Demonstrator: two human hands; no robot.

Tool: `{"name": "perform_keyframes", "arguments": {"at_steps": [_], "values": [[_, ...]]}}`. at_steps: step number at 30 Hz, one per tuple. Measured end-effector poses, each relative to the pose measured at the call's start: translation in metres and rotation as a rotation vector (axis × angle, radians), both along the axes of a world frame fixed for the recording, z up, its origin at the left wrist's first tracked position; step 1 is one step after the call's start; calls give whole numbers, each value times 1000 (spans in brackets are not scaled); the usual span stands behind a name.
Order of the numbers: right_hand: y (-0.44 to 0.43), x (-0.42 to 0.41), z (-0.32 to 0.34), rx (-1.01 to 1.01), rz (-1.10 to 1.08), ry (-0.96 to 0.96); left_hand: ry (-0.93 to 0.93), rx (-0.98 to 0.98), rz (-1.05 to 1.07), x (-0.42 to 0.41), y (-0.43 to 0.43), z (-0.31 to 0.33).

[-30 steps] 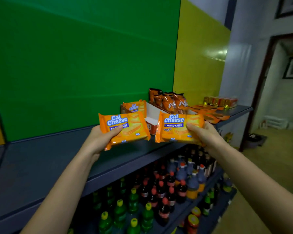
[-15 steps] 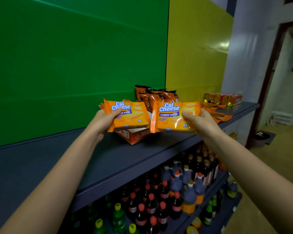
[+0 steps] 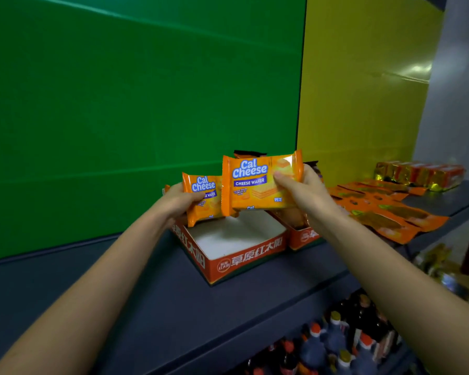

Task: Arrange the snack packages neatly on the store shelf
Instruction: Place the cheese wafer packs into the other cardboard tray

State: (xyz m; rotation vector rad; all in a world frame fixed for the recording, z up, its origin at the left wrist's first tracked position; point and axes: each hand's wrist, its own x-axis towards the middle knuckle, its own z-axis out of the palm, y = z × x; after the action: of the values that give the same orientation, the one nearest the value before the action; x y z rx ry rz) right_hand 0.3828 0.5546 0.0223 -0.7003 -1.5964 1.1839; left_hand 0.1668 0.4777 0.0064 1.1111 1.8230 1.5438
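Open red cardboard tray (image 3: 244,259) sits on the dark grey shelf (image 3: 160,307), both orange Cal Cheese wafer packs held over it, right one (image 3: 257,185) overlapping the left one (image 3: 202,201), flat orange packets (image 3: 385,212) lying further right (bottles (image 3: 336,345) on the level below).

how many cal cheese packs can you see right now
2. One pack is in the left hand; the other pack is in the right hand, overlapping the first. Both are above the open box. Others may be hidden behind them.
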Motion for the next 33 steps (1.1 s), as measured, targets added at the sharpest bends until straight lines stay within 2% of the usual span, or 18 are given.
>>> {"name": "perform_keyframes", "arguments": {"at_steps": [5, 11, 14, 18, 20, 23, 26, 33], "values": [[21, -14, -4, 63, 66, -34, 188, 2, 115, 0, 20, -10], [37, -29, -10, 130, 162, -70, 599, -119, 227, 6, 29, -18], [42, -34, -12, 171, 193, -98, 745, -156, 370, 6, 28, -21], [46, -42, -18, 194, 274, -118, 929, -316, 569, -3, 22, -23], [48, -47, -21, 178, 336, -149, 928, -319, 623, -8, 19, -25], [50, -55, -27, 144, 391, -217, 843, -222, 651, -12, 16, -27], [51, -64, -29, 109, 405, -274, 856, -181, 655, -15, 14, -27], [58, -84, -33, -170, 518, -254, 815, -107, 684, -24, 8, -28]]}}
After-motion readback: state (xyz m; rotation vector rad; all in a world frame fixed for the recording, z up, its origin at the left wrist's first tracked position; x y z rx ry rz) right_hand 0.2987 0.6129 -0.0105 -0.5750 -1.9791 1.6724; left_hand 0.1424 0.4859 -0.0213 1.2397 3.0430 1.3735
